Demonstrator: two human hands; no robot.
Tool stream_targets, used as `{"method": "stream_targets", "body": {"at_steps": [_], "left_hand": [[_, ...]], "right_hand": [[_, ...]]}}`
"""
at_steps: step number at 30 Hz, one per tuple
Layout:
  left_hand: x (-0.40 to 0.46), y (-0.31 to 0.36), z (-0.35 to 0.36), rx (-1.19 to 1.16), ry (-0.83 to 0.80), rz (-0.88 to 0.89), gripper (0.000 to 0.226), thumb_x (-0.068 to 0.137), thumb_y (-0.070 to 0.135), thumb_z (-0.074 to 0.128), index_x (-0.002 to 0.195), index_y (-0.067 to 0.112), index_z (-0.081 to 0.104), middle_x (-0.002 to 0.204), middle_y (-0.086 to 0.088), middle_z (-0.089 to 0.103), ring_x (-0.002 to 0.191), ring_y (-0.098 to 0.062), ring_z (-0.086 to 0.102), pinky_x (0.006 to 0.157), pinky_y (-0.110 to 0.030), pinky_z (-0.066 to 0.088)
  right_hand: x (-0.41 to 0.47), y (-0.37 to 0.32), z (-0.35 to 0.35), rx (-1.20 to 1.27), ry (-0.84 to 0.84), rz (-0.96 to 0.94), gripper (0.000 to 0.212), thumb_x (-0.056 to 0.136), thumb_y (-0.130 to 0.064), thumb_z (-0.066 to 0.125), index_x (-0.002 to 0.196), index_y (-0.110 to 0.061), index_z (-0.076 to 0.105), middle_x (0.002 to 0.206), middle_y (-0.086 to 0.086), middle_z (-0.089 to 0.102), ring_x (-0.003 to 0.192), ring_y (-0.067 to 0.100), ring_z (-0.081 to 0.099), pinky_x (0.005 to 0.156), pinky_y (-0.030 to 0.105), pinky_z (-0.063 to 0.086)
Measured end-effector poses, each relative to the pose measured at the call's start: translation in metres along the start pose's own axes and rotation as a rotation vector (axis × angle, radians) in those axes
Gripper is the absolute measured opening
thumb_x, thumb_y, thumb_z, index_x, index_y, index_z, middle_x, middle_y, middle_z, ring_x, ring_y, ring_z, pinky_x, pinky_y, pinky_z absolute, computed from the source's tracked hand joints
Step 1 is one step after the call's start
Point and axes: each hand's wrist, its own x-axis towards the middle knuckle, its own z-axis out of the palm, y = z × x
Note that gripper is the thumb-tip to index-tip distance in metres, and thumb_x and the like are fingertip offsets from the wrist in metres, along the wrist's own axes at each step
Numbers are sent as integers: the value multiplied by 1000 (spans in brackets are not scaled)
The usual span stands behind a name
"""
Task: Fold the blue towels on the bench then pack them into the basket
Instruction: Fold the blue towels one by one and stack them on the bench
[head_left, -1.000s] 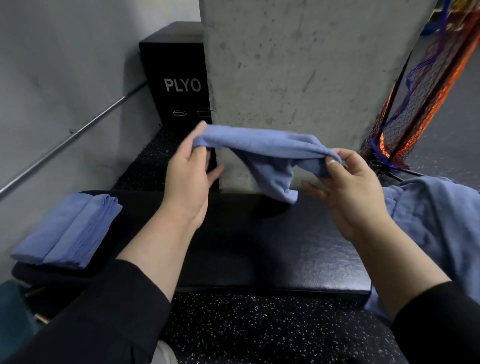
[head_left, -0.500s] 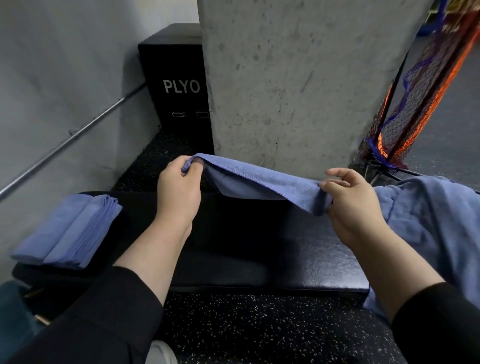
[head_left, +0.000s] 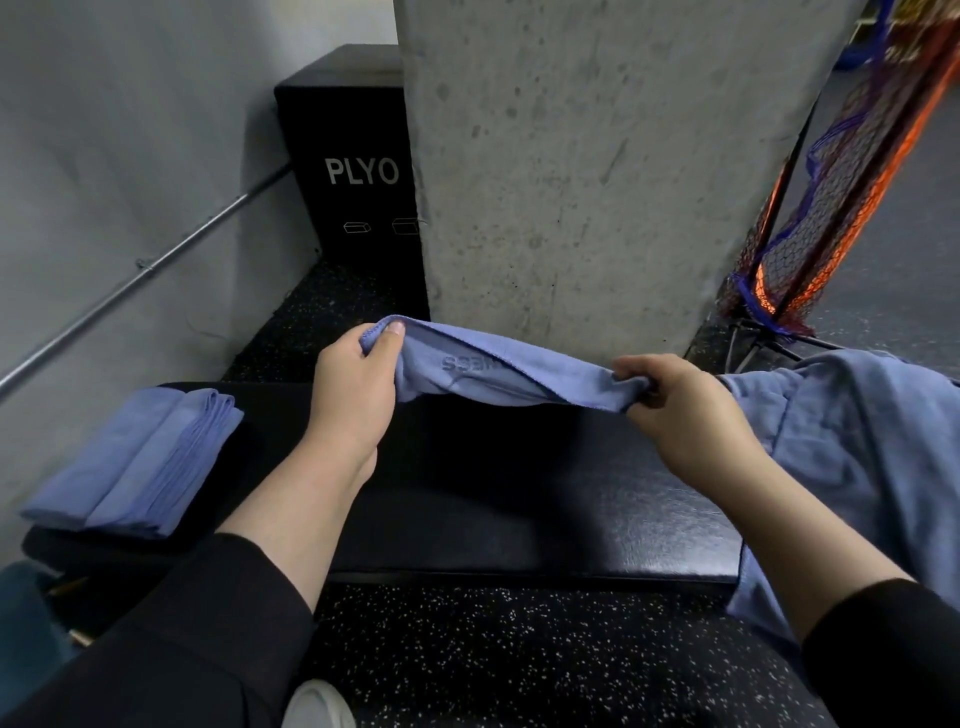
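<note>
There was one view only, from a wide-angle camera worn on the person's head. It looked forward and steeply down over both forearms, so the left hand and right hand sat near the middle of the frame, close to the lens. The bench ran across the picture from left to right just below them, and the speckled floor filled the bottom edge, nearest the camera. Straight ahead, farther off, the pillar rose to the top edge, with the wall along the left. The wide lens bent straight lines outward near the borders. No second view shared the scene.
</note>
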Motion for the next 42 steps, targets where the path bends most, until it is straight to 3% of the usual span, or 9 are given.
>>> {"method": "stream_targets", "body": {"at_steps": [5, 8, 12, 15, 20, 24, 30, 33, 42], "left_hand": [[-1, -1, 0, 13, -21, -27, 20, 102, 30, 56, 95, 21, 72, 94, 2, 77, 96, -14, 72, 95, -45, 58], [2, -6, -2, 48, -30, 9, 19, 102, 32, 56, 96, 24, 72, 96, 3, 76, 96, -12, 71, 94, -41, 58], [4, -12, -5, 151, -40, 167, 33, 106, 32, 49, 93, 7, 65, 82, -4, 63, 76, -9, 53, 72, -32, 45], [2, -19, -19, 324, -182, 284, 32, 107, 28, 47, 89, 4, 59, 73, -7, 54, 68, -6, 45, 64, -26, 38], [-5, -54, -54, 559, -600, 201, 32, 106, 27, 50, 80, 10, 59, 68, 0, 51, 68, -4, 44, 70, -34, 38], [-12, -71, -70, 656, -719, 100, 39, 105, 35, 50, 77, 8, 53, 66, 10, 45, 65, -5, 41, 68, -33, 37], [-21, -82, -68, 841, -814, 71, 40, 105, 34, 49, 68, 23, 44, 62, 13, 42, 59, -1, 37, 61, -27, 34], [-22, -84, -67, 848, -811, 76, 39, 106, 34, 46, 70, 21, 43, 66, 11, 43, 61, -2, 38, 63, -27, 34], [-38, -74, -68, 859, -946, -99, 34, 107, 33, 45, 77, 23, 60, 74, 10, 62, 68, -6, 56, 70, -27, 46]], "right_hand": [[2, 5, 6, -68, 87, -87, 7, 90, -17, 71, 95, -10, 70, 89, -1, 61, 82, 19, 57, 73, 28, 38], [6, 12, 7, -132, 90, -16, 26, 96, -26, 64, 80, -6, 59, 80, 6, 56, 77, 29, 55, 65, 37, 33], [4, 11, 2, -138, 184, -80, 12, 93, -13, 59, 87, -7, 67, 93, 3, 63, 86, 25, 57, 73, 35, 42], [-8, 9, -8, -46, -8, -113, 18, 90, -10, 55, 73, -15, 54, 56, -6, 50, 54, 7, 42, 53, 31, 33], [-33, 20, -10, -139, -376, -108, 27, 89, -6, 53, 69, -25, 56, 56, -19, 54, 51, 3, 46, 51, 16, 35], [-45, 28, 0, -136, -418, -100, 34, 89, -4, 53, 68, -30, 50, 57, -12, 52, 58, -1, 48, 57, 13, 36], [-55, 41, 17, -181, -441, -11, 12, 89, -12, 54, 88, -22, 61, 77, -1, 64, 69, 14, 52, 69, 27, 45], [-59, 46, 20, -179, -470, 32, 15, 89, -14, 58, 90, -29, 61, 81, -3, 66, 70, 12, 57, 65, 19, 43], [-64, 37, 18, -229, -612, -11, 25, 91, -12, 51, 69, -21, 58, 59, -14, 56, 59, 5, 47, 61, 21, 40]]}}
